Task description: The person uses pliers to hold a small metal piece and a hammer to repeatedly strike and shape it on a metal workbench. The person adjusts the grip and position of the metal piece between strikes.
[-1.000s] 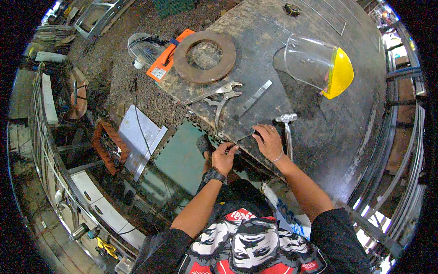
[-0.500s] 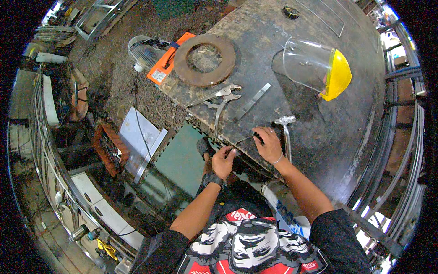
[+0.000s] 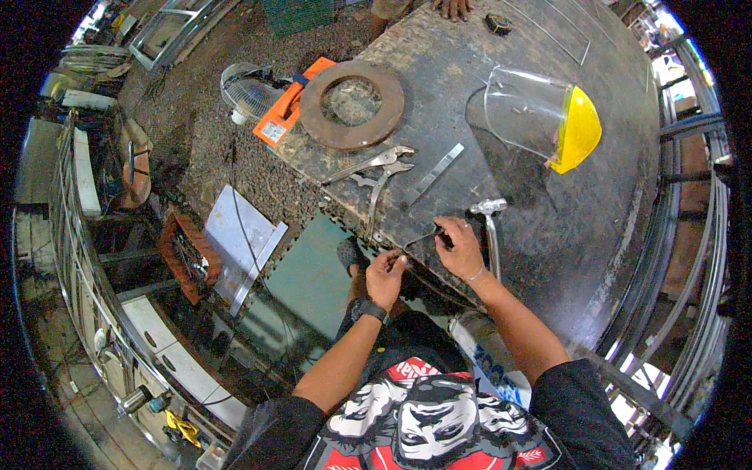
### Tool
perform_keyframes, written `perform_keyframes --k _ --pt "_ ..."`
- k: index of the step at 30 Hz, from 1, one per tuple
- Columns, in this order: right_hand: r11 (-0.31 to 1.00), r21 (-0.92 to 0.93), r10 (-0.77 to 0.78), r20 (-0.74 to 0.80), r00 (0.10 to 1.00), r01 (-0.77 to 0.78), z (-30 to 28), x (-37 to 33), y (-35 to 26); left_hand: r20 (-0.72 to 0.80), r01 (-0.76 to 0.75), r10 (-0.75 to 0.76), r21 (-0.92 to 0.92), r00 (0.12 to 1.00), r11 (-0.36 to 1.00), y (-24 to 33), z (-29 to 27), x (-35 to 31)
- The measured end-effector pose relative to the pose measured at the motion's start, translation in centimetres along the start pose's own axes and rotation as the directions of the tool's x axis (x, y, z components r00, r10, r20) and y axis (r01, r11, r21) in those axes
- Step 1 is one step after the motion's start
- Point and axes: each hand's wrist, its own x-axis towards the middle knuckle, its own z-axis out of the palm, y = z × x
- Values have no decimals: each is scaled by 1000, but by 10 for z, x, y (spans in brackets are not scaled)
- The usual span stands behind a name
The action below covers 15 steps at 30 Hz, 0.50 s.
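Note:
Both of my hands are at the near left edge of the dark metal table (image 3: 580, 243). My left hand (image 3: 385, 280) has thumb and fingers pinched together, just past the edge. My right hand (image 3: 460, 249) lies over the tabletop with thumb and forefinger closed. A thin wire-like piece (image 3: 421, 239) runs between the two pinches; its ends are hidden by the fingers. Beside my right hand lies a ball-peen hammer (image 3: 492, 227), head pointing away. Locking pliers (image 3: 379, 168) with wide jaws rest ahead of my left hand, next to a flat metal strip (image 3: 437, 174).
A rusty ring (image 3: 312, 106) and an orange board with a handle (image 3: 274, 125) sit at the far left edge. A yellow face shield (image 3: 581, 129) and tape measure (image 3: 497, 24) lie farther off. Another person's hand (image 3: 452, 9) rests at the back. A fan (image 3: 249, 90) stands beyond the table.
Another person's hand has come into view on the table's far edge. My own hands have hardly moved and keep their pinch.

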Motion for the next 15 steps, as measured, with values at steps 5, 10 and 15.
perform_keyframes --k 5,10,15 --pt "998 -46 -31 -32 999 30 -1 1 -2 -33 -49 49 -12 998 999 3 3 2" --pt "999 -48 -14 -21 1000 13 -2 1 -3 -34 -16 16 4 999 1000 14 5 1" --pt "998 -54 -25 -26 999 24 -1 0 -3 -32 -20 17 -109 999 994 16 7 0"
